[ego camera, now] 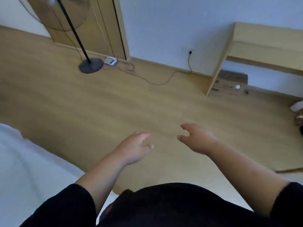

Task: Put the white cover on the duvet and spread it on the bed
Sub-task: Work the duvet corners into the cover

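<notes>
Reaching forward over the floor, the left hand [134, 148] sits just left of the frame's centre with its fingers loosely spread and slightly bent, holding nothing. The right hand [196, 140] is a little higher and to the right, thumb and fingers parted in a relaxed curve, also holding nothing; the two hands are near each other but apart. Both bare forearms run back to short black sleeves [65, 208] at the bottom edge, with a black-clothed torso [172, 205] between them.

White bedding on the bed [24, 169], smooth and blurred, fills the lower left of the frame, below and left of the left forearm; whether it is the cover or the duvet cannot be told.

Light wooden plank flooring [114, 102] spreads across the middle. In the upper left stands a black floor lamp with a round base [91, 65], and a white power strip [111, 60] lies just beside it, with thin cables trailing toward a wall socket [188, 50]. A pale wooden desk [262, 45] occupies the upper right, with a brown cardboard box [229, 84] under it against the white wall [172, 27].
</notes>
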A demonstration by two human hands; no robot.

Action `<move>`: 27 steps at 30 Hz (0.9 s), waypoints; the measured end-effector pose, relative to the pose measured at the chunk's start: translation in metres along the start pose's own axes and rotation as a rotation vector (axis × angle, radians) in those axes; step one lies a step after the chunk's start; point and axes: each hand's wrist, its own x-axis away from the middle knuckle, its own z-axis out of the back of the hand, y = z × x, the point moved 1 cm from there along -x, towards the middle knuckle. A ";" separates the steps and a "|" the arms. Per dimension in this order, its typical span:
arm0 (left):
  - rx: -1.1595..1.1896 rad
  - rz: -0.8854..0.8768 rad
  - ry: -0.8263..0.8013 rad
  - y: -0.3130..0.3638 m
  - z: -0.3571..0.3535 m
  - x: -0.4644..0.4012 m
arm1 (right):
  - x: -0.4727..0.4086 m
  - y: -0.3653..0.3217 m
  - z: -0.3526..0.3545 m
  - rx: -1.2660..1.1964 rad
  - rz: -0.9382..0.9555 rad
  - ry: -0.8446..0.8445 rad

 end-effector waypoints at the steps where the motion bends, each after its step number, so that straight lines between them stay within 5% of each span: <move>1: 0.018 0.029 0.013 0.000 0.007 -0.006 | -0.018 -0.007 0.007 0.017 0.029 -0.025; 10: 0.200 0.319 0.170 -0.088 0.078 -0.051 | -0.156 -0.113 -0.007 0.179 0.342 -0.262; 27: 0.313 0.496 0.273 -0.287 0.324 -0.237 | -0.436 -0.363 0.000 0.148 0.388 -0.339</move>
